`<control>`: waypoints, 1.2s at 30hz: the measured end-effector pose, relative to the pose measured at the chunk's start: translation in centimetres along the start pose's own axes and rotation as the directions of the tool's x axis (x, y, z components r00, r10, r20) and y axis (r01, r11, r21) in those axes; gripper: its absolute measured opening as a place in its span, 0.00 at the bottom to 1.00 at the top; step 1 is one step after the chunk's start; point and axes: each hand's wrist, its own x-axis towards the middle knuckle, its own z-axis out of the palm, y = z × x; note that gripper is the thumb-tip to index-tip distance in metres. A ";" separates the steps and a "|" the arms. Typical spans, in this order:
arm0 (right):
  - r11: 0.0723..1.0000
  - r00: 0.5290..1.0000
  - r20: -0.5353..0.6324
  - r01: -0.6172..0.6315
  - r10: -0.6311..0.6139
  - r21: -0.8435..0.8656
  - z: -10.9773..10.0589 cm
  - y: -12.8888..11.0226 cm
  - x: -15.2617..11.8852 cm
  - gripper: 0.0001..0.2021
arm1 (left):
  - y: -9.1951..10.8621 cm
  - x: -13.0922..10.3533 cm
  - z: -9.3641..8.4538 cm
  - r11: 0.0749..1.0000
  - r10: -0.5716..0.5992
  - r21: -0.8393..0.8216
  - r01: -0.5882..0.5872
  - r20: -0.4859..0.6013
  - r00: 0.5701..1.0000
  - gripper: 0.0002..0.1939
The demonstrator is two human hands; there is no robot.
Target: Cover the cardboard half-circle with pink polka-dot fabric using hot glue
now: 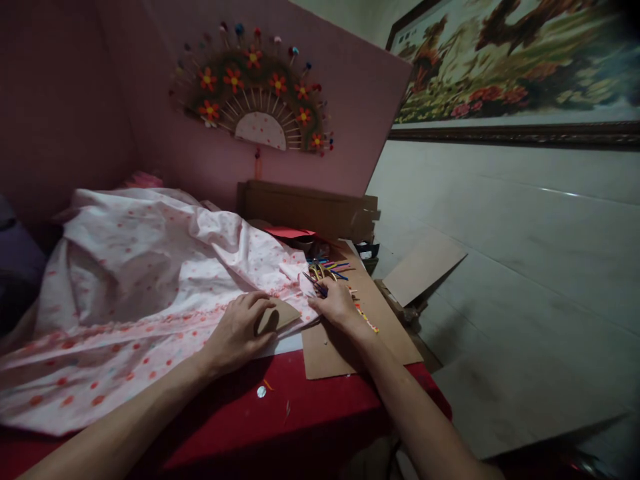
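My left hand (245,328) is curled over a small brown piece of cardboard (285,315), holding it on the fabric. Under it spreads white fabric with red dots (210,247), bunched across the left of the table. My right hand (336,301) is closed around a slim, dark, pointed tool (320,288) at the fabric's right edge; its exact kind is unclear. Just beyond those fingers lie gold-coloured loops (324,271), perhaps scissor handles, and several coloured sticks (340,265). The wrist passes over a large cardboard sheet (325,360).
A red cloth (225,420) covers the table, with a small silvery disc (261,392) near its front. Behind stands a pink board (345,87) bearing a flower-decorated fan (260,130). A cardboard box (305,207) stands below it. To the right, another board (425,267) leans by the tiled wall.
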 end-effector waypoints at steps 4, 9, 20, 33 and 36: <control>0.995 0.998 -0.057 -0.014 0.019 0.101 1.0 0.7 -0.1 0.09 | -0.4 0.3 0.2 0.999 0.024 -0.032 -0.025 -0.021 0.999 0.17; 0.996 0.993 -0.117 -0.005 0.016 0.094 1.2 1.1 -0.1 0.09 | 0.6 1.6 0.5 0.997 0.045 -0.061 -0.045 0.003 0.999 0.15; 0.962 0.975 -0.140 -0.138 0.174 0.236 1.0 1.7 0.3 0.06 | 2.0 3.4 1.8 0.999 0.048 -0.016 -0.048 0.043 0.998 0.10; 0.961 0.959 -0.196 -0.156 0.202 0.228 1.3 2.0 0.3 0.07 | 1.1 2.5 2.6 0.997 0.042 -0.070 -0.042 0.000 0.999 0.13; 0.965 0.962 -0.197 -0.147 0.191 0.218 1.3 2.0 0.2 0.07 | 1.0 2.5 2.7 0.997 0.040 -0.070 -0.040 -0.011 0.999 0.12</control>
